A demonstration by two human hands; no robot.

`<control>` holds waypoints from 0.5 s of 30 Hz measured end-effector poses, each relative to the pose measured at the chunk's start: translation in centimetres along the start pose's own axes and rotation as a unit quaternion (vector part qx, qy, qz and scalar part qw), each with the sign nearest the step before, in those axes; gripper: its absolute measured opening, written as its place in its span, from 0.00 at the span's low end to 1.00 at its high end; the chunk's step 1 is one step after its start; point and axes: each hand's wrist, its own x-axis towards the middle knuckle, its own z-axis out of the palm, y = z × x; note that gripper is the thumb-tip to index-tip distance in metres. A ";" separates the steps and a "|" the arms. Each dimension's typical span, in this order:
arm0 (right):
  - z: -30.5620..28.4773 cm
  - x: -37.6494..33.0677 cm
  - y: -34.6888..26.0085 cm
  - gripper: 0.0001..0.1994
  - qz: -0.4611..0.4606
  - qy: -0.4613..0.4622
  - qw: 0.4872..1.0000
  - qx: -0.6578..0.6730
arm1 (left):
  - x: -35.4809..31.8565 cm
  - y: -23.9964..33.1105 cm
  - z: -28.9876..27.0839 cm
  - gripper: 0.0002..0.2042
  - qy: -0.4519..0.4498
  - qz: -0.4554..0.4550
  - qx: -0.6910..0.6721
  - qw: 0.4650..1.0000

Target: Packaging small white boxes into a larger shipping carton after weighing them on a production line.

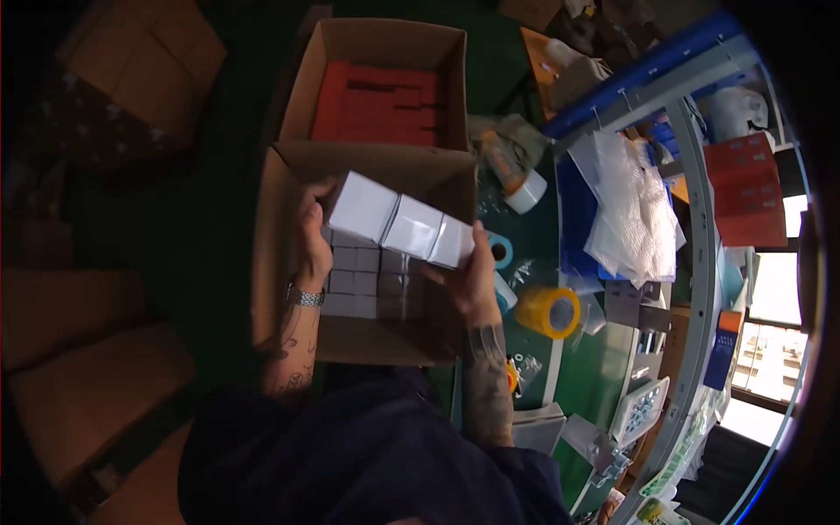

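Observation:
A row of three white boxes (pixel 412 228) is squeezed end to end between my two hands, tilted down to the right. My left hand (pixel 316 234) presses on the left end, and my right hand (pixel 472 273) grips the right end. Beneath them stands an open cardboard carton (pixel 376 344). Several similar white boxes (pixel 353 283) lie packed in rows inside it, partly covered by the held row and my right hand.
Beyond the carton is another open carton (pixel 394 33) with red boxes (pixel 385 103) inside. On the green bench (pixel 595 367) to the right lie a yellow tape roll (pixel 548 312) and a white-capped bottle (pixel 525 191). Bubble wrap (pixel 632 206) hangs by a metal rack (pixel 697 219). Cartons (pixel 105 394) stand at left.

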 end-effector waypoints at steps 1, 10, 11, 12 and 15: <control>-0.1 3.1 1.5 0.30 0.050 0.012 0.999 0.013 | 0.6 -1.8 -0.8 0.28 0.005 0.006 0.028 1.000; -3.4 26.2 18.0 0.25 0.031 0.004 0.996 -0.087 | 4.4 -13.9 -3.8 0.19 0.021 -0.256 0.224 0.940; -2.3 27.4 19.0 0.26 0.038 0.008 0.994 -0.101 | 5.2 -16.2 -5.0 0.19 0.034 -0.249 0.223 0.942; -1.8 27.8 20.5 0.27 0.057 0.014 0.991 -0.123 | 4.6 -19.0 -6.2 0.19 0.051 -0.255 0.221 0.940; -1.6 27.3 18.6 0.30 0.101 0.041 0.985 -0.137 | 3.3 -23.5 -6.0 0.21 0.039 -0.270 0.232 0.934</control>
